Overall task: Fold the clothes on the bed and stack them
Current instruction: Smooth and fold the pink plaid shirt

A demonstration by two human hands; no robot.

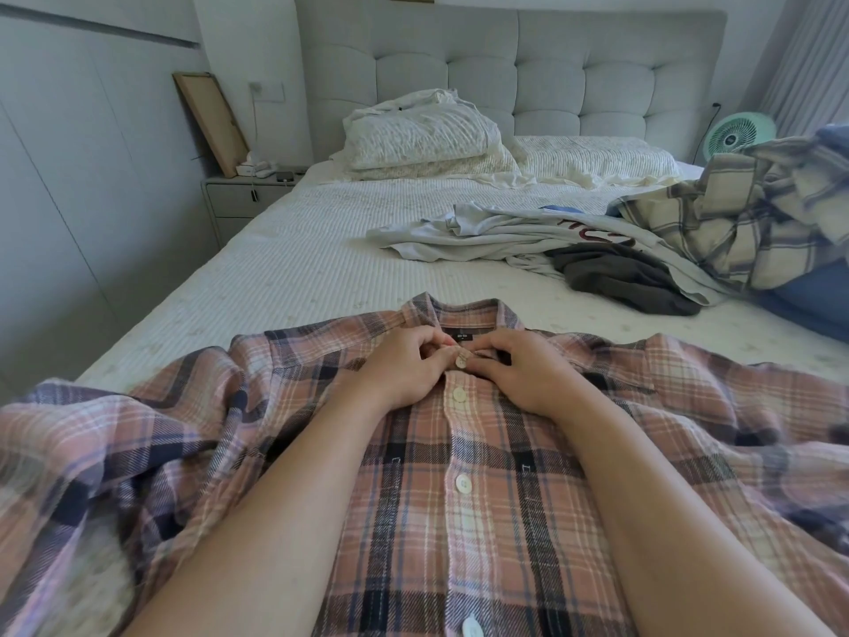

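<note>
1. Across the bed (285,250), our pink plaid shirt (459,521) lies spread face up, nearest us
2. Our left hand (404,365) and right hand (523,370) pinch its top button (461,361), fingers curled
3. Nothing is folded yet; a heap of clothes (620,250) waits, no stack visible

Two bare, sleeveless forearms (257,512).

The bed (285,268) wears a white quilted cover. A pink plaid shirt (459,475) lies spread front-up across its near end, collar toward the headboard. Farther right, a light grey printed garment (482,234) lies crumpled, touching a dark grey garment (629,282). A beige checked garment (744,223) is heaped at the right edge. Stacked pillows (422,140) sit at the head.
</note>
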